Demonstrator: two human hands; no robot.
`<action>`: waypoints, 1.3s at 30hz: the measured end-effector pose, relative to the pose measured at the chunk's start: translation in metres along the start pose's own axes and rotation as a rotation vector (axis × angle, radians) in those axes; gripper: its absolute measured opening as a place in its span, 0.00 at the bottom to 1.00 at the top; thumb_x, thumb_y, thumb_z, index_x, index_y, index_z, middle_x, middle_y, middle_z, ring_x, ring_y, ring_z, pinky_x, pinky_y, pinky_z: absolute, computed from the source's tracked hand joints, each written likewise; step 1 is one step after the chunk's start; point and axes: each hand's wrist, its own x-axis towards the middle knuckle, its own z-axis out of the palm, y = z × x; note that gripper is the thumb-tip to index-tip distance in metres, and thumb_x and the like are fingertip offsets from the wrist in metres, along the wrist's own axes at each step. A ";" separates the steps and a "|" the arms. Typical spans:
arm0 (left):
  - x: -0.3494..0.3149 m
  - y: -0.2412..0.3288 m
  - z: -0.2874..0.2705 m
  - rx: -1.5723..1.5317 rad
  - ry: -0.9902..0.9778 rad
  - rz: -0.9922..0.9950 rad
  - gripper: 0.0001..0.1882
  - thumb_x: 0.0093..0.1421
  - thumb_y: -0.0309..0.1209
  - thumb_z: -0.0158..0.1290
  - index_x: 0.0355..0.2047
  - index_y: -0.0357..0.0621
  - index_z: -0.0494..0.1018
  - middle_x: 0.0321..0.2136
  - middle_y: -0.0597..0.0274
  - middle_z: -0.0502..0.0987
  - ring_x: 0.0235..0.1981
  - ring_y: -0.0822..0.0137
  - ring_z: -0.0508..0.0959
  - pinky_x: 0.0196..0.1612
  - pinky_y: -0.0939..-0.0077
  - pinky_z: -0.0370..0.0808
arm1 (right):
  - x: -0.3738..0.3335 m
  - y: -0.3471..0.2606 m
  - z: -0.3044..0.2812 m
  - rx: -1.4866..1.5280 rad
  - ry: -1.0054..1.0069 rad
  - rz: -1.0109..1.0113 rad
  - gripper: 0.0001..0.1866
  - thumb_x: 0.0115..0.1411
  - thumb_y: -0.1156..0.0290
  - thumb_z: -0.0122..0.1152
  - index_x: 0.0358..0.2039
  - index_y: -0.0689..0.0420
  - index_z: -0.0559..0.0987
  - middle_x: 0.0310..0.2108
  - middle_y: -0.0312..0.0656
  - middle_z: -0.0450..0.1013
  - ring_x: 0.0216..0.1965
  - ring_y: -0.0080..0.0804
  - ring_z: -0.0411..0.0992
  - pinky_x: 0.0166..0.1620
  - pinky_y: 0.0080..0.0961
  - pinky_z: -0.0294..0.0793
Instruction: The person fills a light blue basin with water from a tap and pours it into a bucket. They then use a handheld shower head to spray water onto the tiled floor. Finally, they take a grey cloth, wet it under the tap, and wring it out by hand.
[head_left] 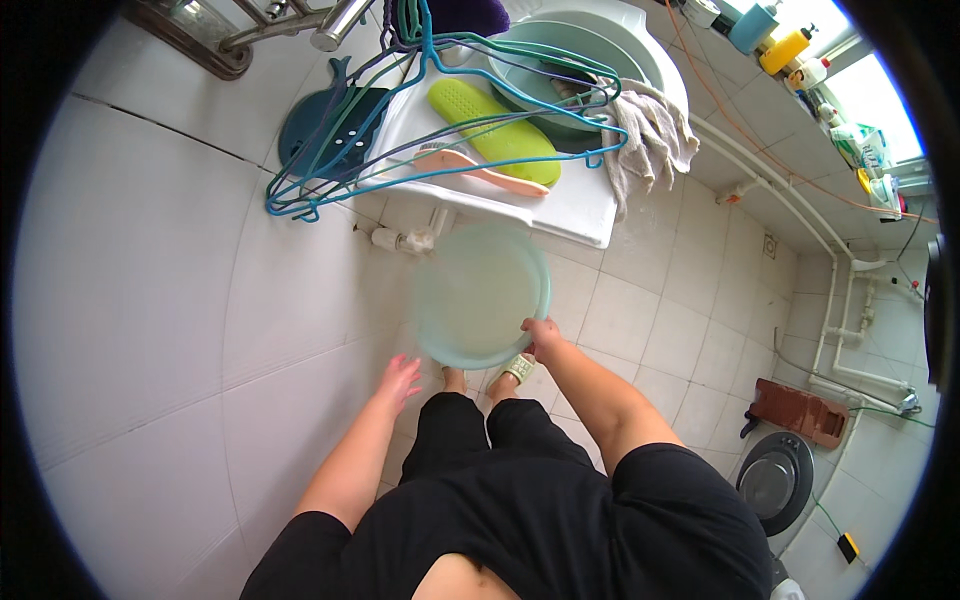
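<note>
A round pale green basin (pixel 482 293) hangs over the tiled floor in front of my legs, slightly blurred. Its inside looks cloudy, and I cannot tell whether it holds anything. My right hand (pixel 541 338) grips the basin's near right rim, thumb over the edge. Just off the near left side of the basin is my left hand (pixel 400 382), fingers apart and holding nothing. Beyond the basin stands a white washstand (pixel 580 212). On it lie a lime green washboard (pixel 492 132) and an orange-handled brush (pixel 483 172).
Blue and purple hangers (pixel 440 60) hang before the washstand. Its sink holds a green basin (pixel 570 45) with a grey cloth (pixel 650 140) over the edge. White pipes (pixel 760 170) run along the right wall, below bottles (pixel 787 50) on a sill. A brown stool-like object (pixel 800 412) stands at right.
</note>
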 end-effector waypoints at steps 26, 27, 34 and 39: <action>0.099 0.021 0.039 -0.459 -0.032 -0.303 0.08 0.48 0.23 0.44 0.30 0.36 0.59 0.25 0.56 0.68 0.24 0.60 0.73 0.26 0.69 0.76 | -0.131 0.084 -0.165 0.128 0.058 -0.183 0.30 0.49 0.59 0.53 0.53 0.52 0.60 0.43 0.42 0.65 0.37 0.30 0.67 0.31 0.27 0.71; 0.107 0.021 0.039 -0.444 -0.031 -0.314 0.08 0.48 0.23 0.44 0.30 0.35 0.59 0.25 0.56 0.68 0.24 0.59 0.73 0.27 0.68 0.76 | -0.142 0.103 -0.180 0.167 0.123 -0.183 0.29 0.49 0.60 0.52 0.52 0.51 0.60 0.41 0.41 0.66 0.36 0.29 0.66 0.31 0.27 0.70; 0.116 0.023 0.040 -0.346 -0.075 -0.332 0.10 0.51 0.23 0.41 0.33 0.31 0.59 0.29 0.51 0.68 0.29 0.54 0.73 0.34 0.62 0.75 | -0.240 0.242 -0.192 0.440 0.499 -0.029 0.28 0.51 0.61 0.48 0.53 0.53 0.58 0.40 0.37 0.66 0.36 0.28 0.66 0.31 0.25 0.69; 0.136 0.025 0.028 -0.281 -0.111 -0.358 0.11 0.50 0.24 0.41 0.34 0.28 0.59 0.30 0.48 0.69 0.31 0.51 0.73 0.35 0.59 0.75 | -0.278 0.312 -0.130 0.639 0.579 0.042 0.28 0.52 0.64 0.46 0.54 0.54 0.57 0.43 0.41 0.64 0.36 0.31 0.66 0.31 0.26 0.68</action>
